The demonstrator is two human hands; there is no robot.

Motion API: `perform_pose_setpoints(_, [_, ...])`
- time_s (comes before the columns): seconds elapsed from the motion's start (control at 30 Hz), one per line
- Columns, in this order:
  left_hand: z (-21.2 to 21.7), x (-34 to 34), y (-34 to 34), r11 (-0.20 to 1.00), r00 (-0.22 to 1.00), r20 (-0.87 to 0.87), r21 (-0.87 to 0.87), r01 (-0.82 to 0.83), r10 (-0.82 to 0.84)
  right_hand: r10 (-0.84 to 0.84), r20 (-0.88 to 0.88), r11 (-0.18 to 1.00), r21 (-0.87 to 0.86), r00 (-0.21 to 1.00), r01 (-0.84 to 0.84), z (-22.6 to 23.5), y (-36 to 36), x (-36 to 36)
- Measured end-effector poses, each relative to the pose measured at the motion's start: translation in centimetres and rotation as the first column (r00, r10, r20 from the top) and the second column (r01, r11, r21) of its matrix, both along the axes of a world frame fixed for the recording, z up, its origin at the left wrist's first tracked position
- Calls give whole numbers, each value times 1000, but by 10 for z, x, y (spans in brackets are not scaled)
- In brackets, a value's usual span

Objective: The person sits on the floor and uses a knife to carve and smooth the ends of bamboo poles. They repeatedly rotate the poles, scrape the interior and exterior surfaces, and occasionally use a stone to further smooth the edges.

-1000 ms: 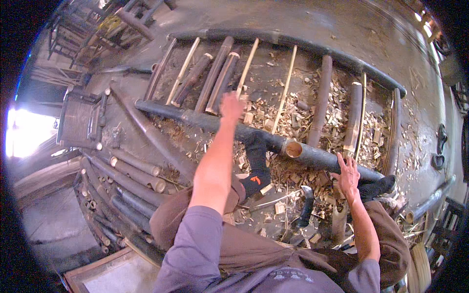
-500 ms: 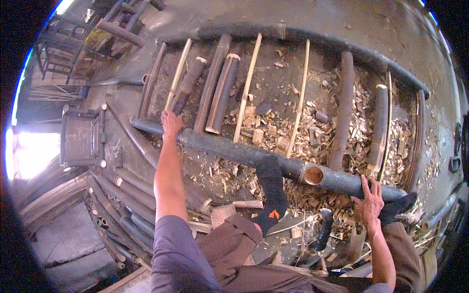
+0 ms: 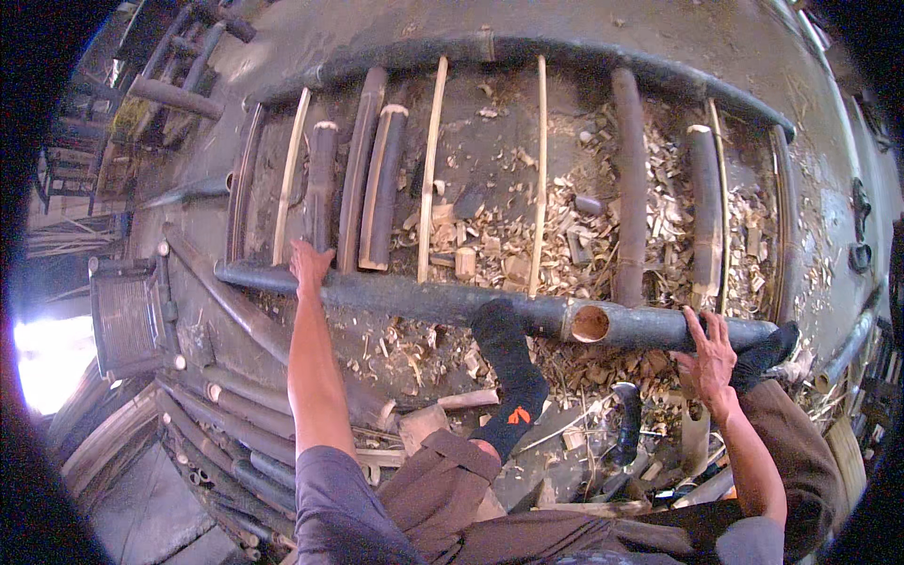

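Note:
My left hand (image 3: 311, 264) lies across the left part of the thick near bamboo pole (image 3: 405, 298), fingers stretched past its far edge and thumb apart. Beside the thumb is the near end of a short bamboo length (image 3: 322, 179). On the right part of the same pole, my right hand (image 3: 711, 348) curves its spread fingers over the top. A round hole shows in the pole left of that hand. Opposite lies the far bamboo pole (image 3: 527, 49). Between the poles lie bamboo crosspieces (image 3: 628, 188) and thin pale strips (image 3: 433, 169).
Wood chips (image 3: 565, 245) cover the floor around the near pole. My dark-socked foot (image 3: 508, 348) is against it. A small bamboo chair (image 3: 127, 315) stands at left, with stacked bamboo poles (image 3: 221, 424) below it. A dark curved object (image 3: 626, 424) lies near my legs.
The whole view has shifted and turned slightly. The short bamboo length by my left hand has swung straighter, and that hand sits slightly further right along the pole. My right hand stays at the pole.

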State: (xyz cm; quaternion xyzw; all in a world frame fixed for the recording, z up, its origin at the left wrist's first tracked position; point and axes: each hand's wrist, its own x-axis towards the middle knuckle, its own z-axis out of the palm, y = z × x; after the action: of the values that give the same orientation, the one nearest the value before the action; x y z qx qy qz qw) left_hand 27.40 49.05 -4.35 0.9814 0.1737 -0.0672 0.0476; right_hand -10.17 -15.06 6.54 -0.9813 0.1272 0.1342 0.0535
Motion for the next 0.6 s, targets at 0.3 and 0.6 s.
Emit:
perform_pose_setpoints(0.3, [128, -13, -43, 986, 986, 18, -14, 163, -163, 2, 37, 1000, 25, 999, -2, -2, -6, -10])
perform_pose_setpoints(0.6, [165, -110, -117, 953, 967, 98, -177, 248, -233, -5, 35, 999, 53, 999, 3, 5, -4, -10])
